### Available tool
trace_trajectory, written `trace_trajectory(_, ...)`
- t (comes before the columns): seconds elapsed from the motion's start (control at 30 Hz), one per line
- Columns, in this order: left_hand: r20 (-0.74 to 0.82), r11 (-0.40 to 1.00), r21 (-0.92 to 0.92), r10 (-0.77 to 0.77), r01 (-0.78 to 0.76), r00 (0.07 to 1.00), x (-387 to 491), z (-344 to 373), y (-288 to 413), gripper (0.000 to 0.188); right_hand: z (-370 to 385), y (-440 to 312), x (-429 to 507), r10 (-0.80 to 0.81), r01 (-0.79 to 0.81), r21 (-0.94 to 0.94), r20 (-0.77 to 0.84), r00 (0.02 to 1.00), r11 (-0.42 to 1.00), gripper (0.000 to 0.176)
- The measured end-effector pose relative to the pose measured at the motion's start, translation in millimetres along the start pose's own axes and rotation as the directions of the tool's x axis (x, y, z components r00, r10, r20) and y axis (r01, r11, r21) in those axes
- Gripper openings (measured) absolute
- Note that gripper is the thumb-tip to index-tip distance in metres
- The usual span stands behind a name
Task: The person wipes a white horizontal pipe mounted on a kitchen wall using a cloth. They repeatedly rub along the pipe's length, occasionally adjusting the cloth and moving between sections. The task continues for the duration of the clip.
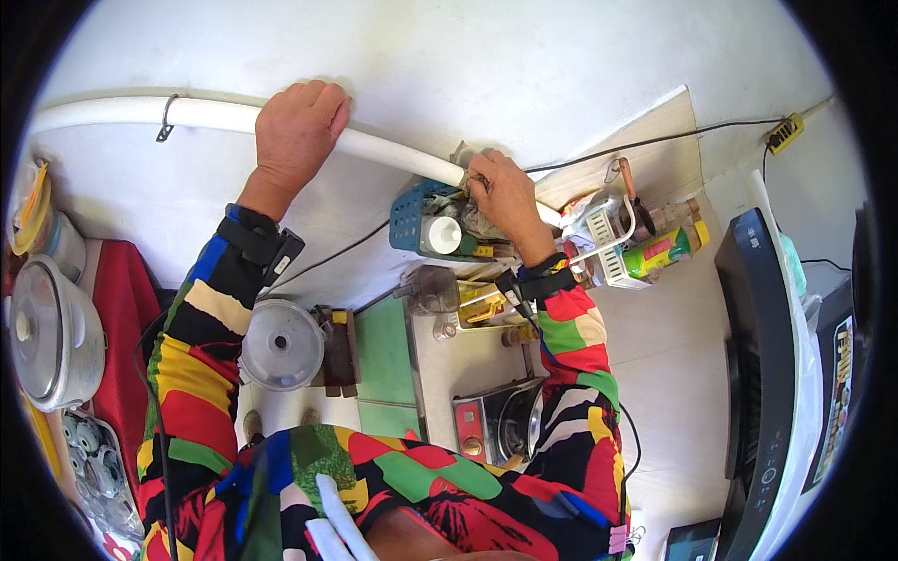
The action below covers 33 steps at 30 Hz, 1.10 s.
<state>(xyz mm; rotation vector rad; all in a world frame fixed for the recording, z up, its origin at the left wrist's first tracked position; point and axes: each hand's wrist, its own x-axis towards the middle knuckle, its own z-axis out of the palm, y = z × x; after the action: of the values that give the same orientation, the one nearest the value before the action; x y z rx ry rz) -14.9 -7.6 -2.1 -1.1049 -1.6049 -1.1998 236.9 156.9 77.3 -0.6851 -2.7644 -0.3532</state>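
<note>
A white plastic pipe (pixel 393 153) runs along the wall, with a metal pipe clamp (pixel 165 119) around its left part. My left hand (pixel 302 130) grips the pipe from above, right of the clamp. Farther right, my right hand (pixel 506 200) holds a crumpled grey cloth (pixel 478 217) against the pipe. Below that hand, a blue plastic basket (pixel 407 219) holds a white-capped container (pixel 442 235) and other items. Part of the cloth is hidden by my fingers.
A white rack (pixel 610 252) with bottles hangs right of my right hand, beneath a black cable (pixel 645 142). A gas stove (pixel 491 424) stands on the counter below. At left are a rice cooker (pixel 45 333) and a lidded round container (pixel 283 343); a range hood (pixel 758 350) is at right.
</note>
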Motion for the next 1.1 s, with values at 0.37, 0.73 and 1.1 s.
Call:
trace_trajectory(0.37,-0.021,1.0,0.011,0.011,-0.01,1.0,-1,2,-1,0.017,-1,-2,9,-0.041,0.039,0.152,0.011,0.999,0.988,0.008)
trace_trajectory(0.73,-0.017,0.999,-0.034,0.008,-0.009,1.0,-1,1,-1,0.017,5,27,2,-0.123,0.132,0.145,-0.067,0.99,0.981,0.005)
trace_trajectory(1.1,0.03,1.0,0.022,0.005,-0.006,1.0,-3,5,-3,0.014,56,-114,25,-0.219,0.315,0.093,-0.538,0.814,0.944,0.035)
